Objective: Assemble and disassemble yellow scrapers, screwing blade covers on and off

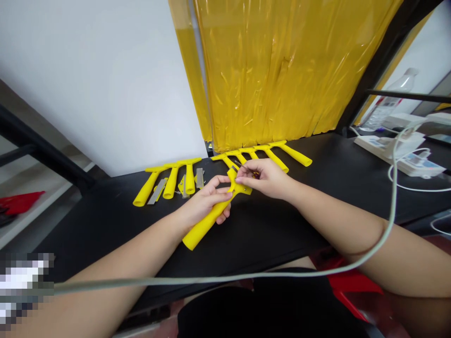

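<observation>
My left hand (213, 197) is wrapped round a yellow T-shaped scraper handle (204, 226), tilted with its hollow round end toward me. At the scraper's head my right hand (266, 178) is closed in a pinch. A thin, dark rod-like tool (240, 164) shows at its fingertips, and something small and dark red peeks out under the fingers. Beyond my left hand lie several yellow T-shaped handles (171, 183), with grey metal blades (157, 191) and small yellow plates among them. Another row of yellow handles (296, 155) lies beyond my right hand, which partly hides it.
The black table (282, 234) meets a white panel (116, 84) and a yellow film-covered panel (268, 75) at the back. A power strip (401, 155) and a plastic bottle (391, 101) are at the right. A pale cable (218, 279) crosses in front of my arms.
</observation>
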A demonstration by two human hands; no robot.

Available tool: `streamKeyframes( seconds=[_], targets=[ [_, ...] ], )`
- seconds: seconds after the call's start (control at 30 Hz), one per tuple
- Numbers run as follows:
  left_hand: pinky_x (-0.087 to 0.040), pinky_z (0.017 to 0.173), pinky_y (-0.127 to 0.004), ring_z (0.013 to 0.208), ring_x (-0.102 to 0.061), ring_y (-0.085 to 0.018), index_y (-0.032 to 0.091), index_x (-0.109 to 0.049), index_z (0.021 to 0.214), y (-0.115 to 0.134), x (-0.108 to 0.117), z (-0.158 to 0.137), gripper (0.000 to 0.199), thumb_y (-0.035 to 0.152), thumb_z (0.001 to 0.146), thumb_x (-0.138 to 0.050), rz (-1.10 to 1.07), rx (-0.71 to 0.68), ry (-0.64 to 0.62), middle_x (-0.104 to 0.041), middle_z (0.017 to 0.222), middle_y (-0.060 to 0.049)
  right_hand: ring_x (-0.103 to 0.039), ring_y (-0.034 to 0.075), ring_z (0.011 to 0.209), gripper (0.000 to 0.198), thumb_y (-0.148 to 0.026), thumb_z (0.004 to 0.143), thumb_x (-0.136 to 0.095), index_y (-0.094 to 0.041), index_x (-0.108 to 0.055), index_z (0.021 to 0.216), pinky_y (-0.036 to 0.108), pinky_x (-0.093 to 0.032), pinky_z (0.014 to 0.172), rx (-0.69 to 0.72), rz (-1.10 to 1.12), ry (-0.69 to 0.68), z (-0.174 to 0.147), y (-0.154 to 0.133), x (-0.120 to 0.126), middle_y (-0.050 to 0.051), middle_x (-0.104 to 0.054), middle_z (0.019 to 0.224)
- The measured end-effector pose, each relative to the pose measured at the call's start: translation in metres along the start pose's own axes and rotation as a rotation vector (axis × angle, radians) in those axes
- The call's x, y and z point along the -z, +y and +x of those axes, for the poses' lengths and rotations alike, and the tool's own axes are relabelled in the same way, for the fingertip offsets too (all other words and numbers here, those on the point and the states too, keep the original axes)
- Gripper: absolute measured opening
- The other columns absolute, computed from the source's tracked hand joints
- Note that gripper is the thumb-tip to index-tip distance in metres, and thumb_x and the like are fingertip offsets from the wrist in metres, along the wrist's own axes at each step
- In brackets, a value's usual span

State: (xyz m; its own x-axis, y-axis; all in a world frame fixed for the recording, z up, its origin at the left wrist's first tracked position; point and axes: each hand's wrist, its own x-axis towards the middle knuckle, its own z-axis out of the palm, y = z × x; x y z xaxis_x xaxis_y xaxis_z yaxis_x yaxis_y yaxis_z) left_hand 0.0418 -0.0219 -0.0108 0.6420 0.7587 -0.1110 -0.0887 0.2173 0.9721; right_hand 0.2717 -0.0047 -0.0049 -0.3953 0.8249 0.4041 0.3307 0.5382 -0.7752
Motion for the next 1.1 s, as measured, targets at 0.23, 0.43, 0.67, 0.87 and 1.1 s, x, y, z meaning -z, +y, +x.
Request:
streamKeyframes(
  seconds=[0.23, 0.43, 0.67, 0.87, 1.1],
  targets=[
    [-0.045, 0.039, -0.021, 0.046, -0.060, -0.014, 0.026, -0.047, 0.117, -0.009, 0.010, 0.007, 0.051, 0.037, 0.083, -0.083, -0.001, 0.102, -0.060, -0.064, 0.071, 0.004, -0.048, 0.012, 0.063, 0.040, -0.050, 0.075, -0.086, -0.019, -0.061, 0.078, 0.027, -0.039, 0.058, -0.185, 0.115, -0.078, 0.003, 0.010, 0.001, -0.003, -0.057, 0.069],
    [-0.042, 0.038, -0.019, 0.050, -0.060, -0.014, 0.025, -0.051, 0.120, -0.012, 0.019, 0.007, 0.046, 0.033, 0.085, -0.080, -0.048, 0.175, -0.111, -0.067, 0.079, -0.002, -0.042, 0.011, 0.060, 0.040, -0.044, 0.077, -0.085, -0.022, -0.057, 0.096, 0.026, -0.035, 0.055, -0.158, 0.099, -0.051, 0.000, 0.021, 0.002, -0.007, -0.049, 0.069],
    [-0.035, 0.036, -0.016, 0.050, -0.060, -0.013, 0.023, -0.050, 0.121, -0.001, 0.016, 0.005, 0.051, 0.026, 0.081, -0.081, -0.142, 0.120, 0.073, -0.066, 0.082, -0.004, -0.058, 0.015, 0.074, 0.027, -0.021, 0.077, -0.074, -0.022, -0.053, 0.095, 0.028, -0.050, 0.064, -0.174, 0.204, 0.151, 0.001, 0.022, 0.021, 0.001, -0.059, 0.087],
    [-0.035, 0.038, -0.015, 0.052, -0.061, -0.012, 0.023, -0.047, 0.121, 0.009, 0.010, 0.002, 0.051, 0.021, 0.082, -0.079, -0.139, -0.069, 0.279, -0.066, 0.080, -0.001, -0.069, 0.018, 0.087, 0.029, -0.027, 0.084, -0.078, -0.023, -0.060, 0.106, 0.028, -0.055, 0.068, -0.084, 0.210, 0.176, -0.004, 0.005, 0.032, 0.007, -0.070, 0.104],
    [-0.039, 0.041, -0.017, 0.047, -0.059, -0.009, 0.025, -0.047, 0.116, 0.009, -0.002, -0.002, 0.048, 0.025, 0.082, -0.080, -0.075, -0.176, 0.363, -0.066, 0.080, 0.004, -0.068, 0.021, 0.088, 0.020, -0.034, 0.088, -0.076, -0.021, -0.068, 0.101, 0.037, -0.058, 0.081, -0.079, 0.058, 0.135, -0.004, 0.004, 0.019, 0.008, -0.074, 0.102]
  ],
)
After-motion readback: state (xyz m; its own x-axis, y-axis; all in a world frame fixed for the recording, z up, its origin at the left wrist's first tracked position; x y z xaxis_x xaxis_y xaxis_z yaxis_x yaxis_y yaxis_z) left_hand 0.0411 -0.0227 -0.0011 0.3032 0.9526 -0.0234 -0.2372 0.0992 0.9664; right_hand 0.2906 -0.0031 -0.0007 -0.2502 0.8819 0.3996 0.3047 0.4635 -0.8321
